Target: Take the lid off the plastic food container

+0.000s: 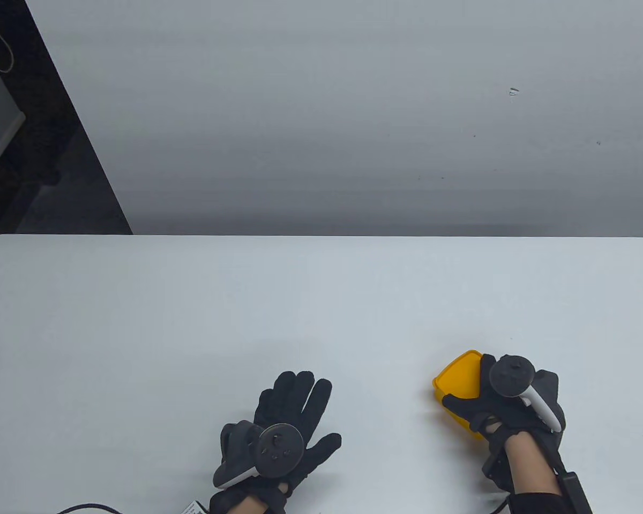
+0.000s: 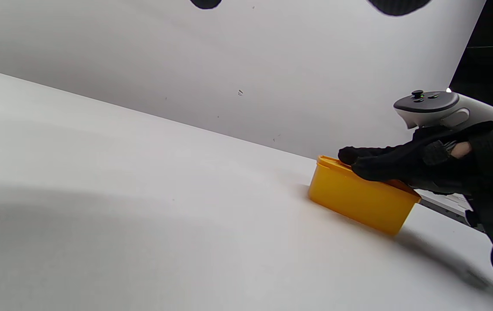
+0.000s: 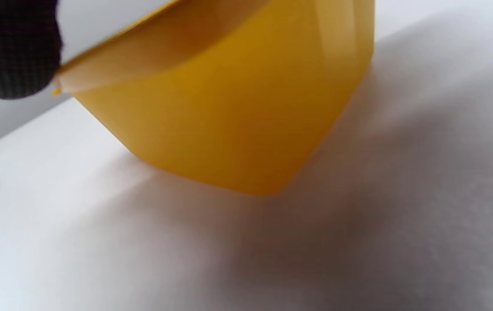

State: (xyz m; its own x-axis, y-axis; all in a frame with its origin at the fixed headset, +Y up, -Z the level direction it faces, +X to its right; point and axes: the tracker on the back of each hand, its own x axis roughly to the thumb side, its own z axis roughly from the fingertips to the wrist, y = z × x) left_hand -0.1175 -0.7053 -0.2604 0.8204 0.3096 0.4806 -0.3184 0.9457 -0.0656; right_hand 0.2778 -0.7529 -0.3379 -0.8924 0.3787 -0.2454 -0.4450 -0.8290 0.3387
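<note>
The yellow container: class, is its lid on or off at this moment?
On. The lid sits flush on the yellow container, with the right hand resting flat on top; no gap shows.

Left hand (image 1: 284,428), right hand (image 1: 506,409): black fabric sensor gloves, bare skin at wrists. Grey-and-white puck-topped trackers strapped on backs. Black cables trail from wrists; black sleeve on right forearm.

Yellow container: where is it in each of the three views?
Table view: container at lower right, partly under the right hand.
Left wrist view: right of centre, on the table.
Right wrist view: fills the upper middle.
Shared landmark: the right hand's glove resting on its top.
</note>
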